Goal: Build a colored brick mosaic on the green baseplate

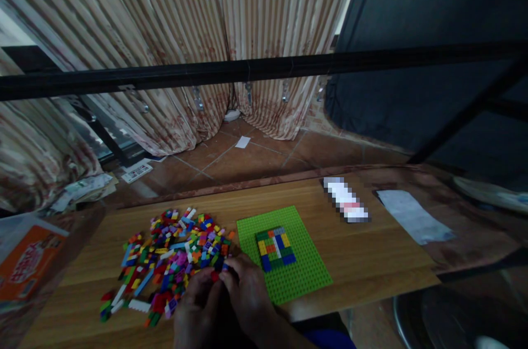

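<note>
My left hand (197,300) is closed, with a small red toy brick (215,276) pinched at its fingertips. Close beside it, my right hand (249,291) pinches what looks like a small blue brick (225,266) between thumb and forefinger. Both hands meet at the near right edge of a loose pile of coloured toy bricks (177,255). To the right of the hands lies a green studded baseplate (309,266), and a low block of blue, yellow, green, orange and white bricks (275,249) sits on it.
The wooden table (355,261) carries a pixelated rectangular item (345,199) at the back right. A pale sheet (414,216) lies beyond the right edge. At the left stands a clear bin with an orange package (28,261). A dark metal bar (264,69) crosses before the curtains.
</note>
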`<state>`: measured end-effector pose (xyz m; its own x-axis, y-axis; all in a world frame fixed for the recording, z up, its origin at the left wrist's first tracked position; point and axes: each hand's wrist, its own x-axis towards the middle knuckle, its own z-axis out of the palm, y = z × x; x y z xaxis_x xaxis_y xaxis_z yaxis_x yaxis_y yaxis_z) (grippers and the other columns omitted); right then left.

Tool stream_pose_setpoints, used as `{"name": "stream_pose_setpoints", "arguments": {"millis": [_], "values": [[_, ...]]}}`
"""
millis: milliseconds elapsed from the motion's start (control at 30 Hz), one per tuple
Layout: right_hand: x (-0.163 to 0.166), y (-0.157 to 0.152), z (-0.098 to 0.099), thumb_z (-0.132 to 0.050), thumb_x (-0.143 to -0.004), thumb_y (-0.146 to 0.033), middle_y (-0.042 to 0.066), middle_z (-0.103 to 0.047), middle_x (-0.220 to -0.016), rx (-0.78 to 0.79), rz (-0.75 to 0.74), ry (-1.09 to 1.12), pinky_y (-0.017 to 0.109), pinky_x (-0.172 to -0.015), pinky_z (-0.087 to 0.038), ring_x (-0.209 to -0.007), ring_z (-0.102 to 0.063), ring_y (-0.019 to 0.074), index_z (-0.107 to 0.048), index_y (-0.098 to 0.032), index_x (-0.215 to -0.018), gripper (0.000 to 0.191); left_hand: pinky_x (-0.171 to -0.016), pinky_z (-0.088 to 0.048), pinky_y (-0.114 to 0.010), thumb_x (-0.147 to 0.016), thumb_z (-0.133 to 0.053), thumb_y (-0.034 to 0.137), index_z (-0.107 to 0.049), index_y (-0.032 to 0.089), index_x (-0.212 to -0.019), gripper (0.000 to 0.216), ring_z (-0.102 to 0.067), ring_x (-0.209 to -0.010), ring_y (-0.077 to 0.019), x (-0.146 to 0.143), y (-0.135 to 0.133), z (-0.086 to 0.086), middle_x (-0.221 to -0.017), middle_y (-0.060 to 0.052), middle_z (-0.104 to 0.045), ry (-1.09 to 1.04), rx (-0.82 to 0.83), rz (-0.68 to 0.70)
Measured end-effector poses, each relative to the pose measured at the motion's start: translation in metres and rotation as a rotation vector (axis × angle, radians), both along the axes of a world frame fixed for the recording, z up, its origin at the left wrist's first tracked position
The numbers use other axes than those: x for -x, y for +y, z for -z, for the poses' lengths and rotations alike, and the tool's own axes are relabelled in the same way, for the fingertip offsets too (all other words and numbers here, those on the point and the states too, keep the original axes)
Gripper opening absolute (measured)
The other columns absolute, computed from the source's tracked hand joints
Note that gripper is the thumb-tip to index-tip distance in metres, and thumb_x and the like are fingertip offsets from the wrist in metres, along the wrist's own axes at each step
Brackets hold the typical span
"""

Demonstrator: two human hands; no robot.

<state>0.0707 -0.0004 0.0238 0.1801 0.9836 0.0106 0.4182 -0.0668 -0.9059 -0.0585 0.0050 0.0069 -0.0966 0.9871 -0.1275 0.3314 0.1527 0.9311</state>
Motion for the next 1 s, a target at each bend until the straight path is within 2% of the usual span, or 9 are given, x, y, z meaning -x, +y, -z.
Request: {"name": "stream_pose_setpoints", "arguments": {"millis": [100,200,333,567,700,833,1000], "values": [[-0.005,0.002,0.003,-0.056,-0.083,-0.010,0.008,-0.069,-0.101,0.007,-0.036,-0.103,0.032,-0.085,-0.051,-0.093,-0.065,0.0208,-0.070,-0.020,-0.103,0.026,-0.078,-0.058,-0.037,-0.063,-0.070,0.060,-0.067,0.019,-0.098,0.054,-0.071,-0.091,-0.0284,0.002,0.000,-0.001,-0.096,-0.009,-0.074,0.055,-0.022,-0.036],[-0.006,0.005,0.006,-0.053,-0.083,-0.010,0.007,-0.067,-0.103,-0.031,-0.093,-0.209,0.033,-0.086,-0.051,-0.095,-0.064,0.0213,-0.069,-0.022,-0.103,0.028,-0.075,-0.058,-0.036,-0.063,-0.069,0.062,-0.066,0.019,-0.101,0.057,-0.070,-0.091,-0.0283,0.004,0.000,0.002,-0.099,-0.010,-0.074,0.054,-0.001,-0.008],[-0.001,0.010,0.007,-0.049,-0.083,-0.007,0.008,-0.067,-0.102,-0.034,-0.139,-0.323,0.032,-0.085,-0.050,-0.097,-0.062,0.0215,-0.068,-0.020,-0.095,0.026,-0.067,-0.058,-0.033,-0.061,-0.071,0.065,-0.066,0.019,-0.096,0.058,-0.071,-0.082,-0.0264,0.005,0.001,0.000,-0.090,-0.008,-0.074,0.024,0.038,0.009],[0.004,0.016,0.015,-0.048,-0.080,-0.003,0.009,-0.067,-0.103,-0.059,-0.103,-0.369,0.032,-0.083,-0.051,-0.095,-0.063,0.0225,-0.065,-0.020,-0.102,0.032,-0.055,-0.055,-0.029,-0.054,-0.075,0.069,-0.065,0.019,-0.082,0.058,-0.069,-0.068,-0.0234,0.001,0.001,-0.010,-0.074,-0.004,-0.072,0.002,0.015,-0.008],[0.003,0.016,0.016,-0.048,-0.082,-0.006,0.008,-0.067,-0.104,-0.119,-0.125,-0.310,0.033,-0.086,-0.051,-0.096,-0.063,0.0218,-0.063,-0.021,-0.107,0.033,-0.058,-0.056,-0.029,-0.052,-0.076,0.069,-0.064,0.019,-0.081,0.059,-0.070,-0.069,-0.0233,0.002,0.002,-0.005,-0.074,-0.003,-0.072,-0.018,0.013,-0.007],[0.001,0.017,0.009,-0.048,-0.082,-0.007,0.011,-0.065,-0.116,-0.141,-0.147,-0.272,0.034,-0.094,-0.049,-0.108,-0.061,0.0229,-0.061,-0.017,-0.114,0.036,-0.064,-0.058,-0.031,-0.051,-0.076,0.071,-0.064,0.019,-0.083,0.062,-0.071,-0.076,-0.0253,0.007,0.005,0.003,-0.081,-0.006,-0.074,-0.044,0.054,0.046],[-0.001,0.014,0.000,-0.046,-0.084,-0.007,0.011,-0.065,-0.115,-0.156,-0.166,-0.262,0.034,-0.096,-0.048,-0.109,-0.060,0.0221,-0.063,-0.018,-0.108,0.031,-0.073,-0.060,-0.034,-0.051,-0.077,0.067,-0.068,0.020,-0.083,0.057,-0.071,-0.083,-0.0267,0.013,0.009,0.005,-0.086,-0.006,-0.074,0.024,0.009,0.071]]}}
